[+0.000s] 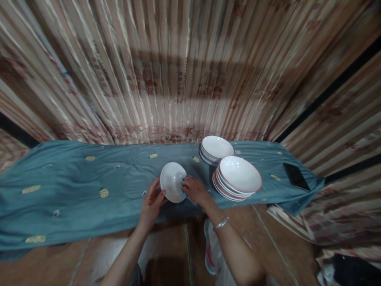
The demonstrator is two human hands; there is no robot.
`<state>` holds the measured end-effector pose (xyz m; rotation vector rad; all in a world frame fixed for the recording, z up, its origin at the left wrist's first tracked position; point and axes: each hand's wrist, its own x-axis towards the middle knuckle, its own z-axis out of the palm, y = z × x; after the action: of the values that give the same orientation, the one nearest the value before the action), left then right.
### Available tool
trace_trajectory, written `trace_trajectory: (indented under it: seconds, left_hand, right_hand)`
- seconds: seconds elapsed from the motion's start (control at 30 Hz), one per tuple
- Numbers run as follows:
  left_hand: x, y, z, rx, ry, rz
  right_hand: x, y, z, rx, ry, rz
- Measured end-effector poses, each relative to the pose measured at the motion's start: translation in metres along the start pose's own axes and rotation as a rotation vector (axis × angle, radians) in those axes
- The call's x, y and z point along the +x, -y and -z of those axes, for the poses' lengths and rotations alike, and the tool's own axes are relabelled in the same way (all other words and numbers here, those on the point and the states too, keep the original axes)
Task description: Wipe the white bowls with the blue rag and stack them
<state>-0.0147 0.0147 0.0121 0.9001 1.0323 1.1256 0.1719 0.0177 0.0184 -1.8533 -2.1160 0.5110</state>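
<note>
Tilted toward me, a small white bowl [171, 181] is held above the near part of the table. My left hand [152, 198] grips its left rim, with the thumb on the near edge. My right hand [197, 190] is closed on a bluish cloth [183, 186], pressed against the inner right side of the bowl. Much of the cloth is hidden by the fingers. Just right of that hand stands a stack of white bowls with red rims [240, 174]. Behind it sits another stack of white bowls with dark rims [217, 147].
A blue-green cloth with yellow pineapple prints [74, 186] covers the long table. Toward its right end lies a black phone [296, 176]. A pleated, patterned curtain [166, 79] hangs right behind the table. Brown floor tiles [166, 246] show below the near edge.
</note>
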Motion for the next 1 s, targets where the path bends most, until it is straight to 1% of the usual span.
trace_trajectory:
  seconds: [0.1, 0.17, 0.3, 0.4, 0.57, 0.67, 0.8, 1.0]
  left_hand:
    - [-0.002, 0.000, -0.001, -0.006, 0.001, -0.009]
    - [-0.002, 0.001, -0.001, -0.015, 0.004, -0.014]
    - [-0.001, 0.002, 0.000, -0.032, 0.017, -0.022]
    - [0.000, 0.002, 0.000, -0.037, 0.027, -0.017]
    - [-0.001, 0.003, 0.000, -0.065, 0.051, -0.020]
    - [-0.001, 0.002, 0.001, -0.066, 0.052, -0.022]
    - [-0.002, 0.001, 0.000, -0.068, 0.049, -0.019]
    - [-0.001, 0.000, 0.001, -0.073, 0.041, -0.007]
  right_hand:
    - [0.006, 0.004, -0.006, 0.007, -0.125, -0.060]
    - [0.012, 0.004, -0.012, 0.057, -0.230, -0.053]
    - [0.026, -0.001, -0.023, 0.238, -0.393, 0.005]
    - [0.037, -0.001, -0.029, 0.421, -0.455, 0.027]
    - [0.044, 0.012, -0.032, 0.770, -0.400, 0.061]
    - [0.040, 0.023, -0.028, 0.915, -0.357, 0.094]
    - [0.032, 0.035, -0.021, 1.000, -0.296, 0.145]
    - [0.021, 0.043, -0.010, 0.995, -0.161, 0.217]
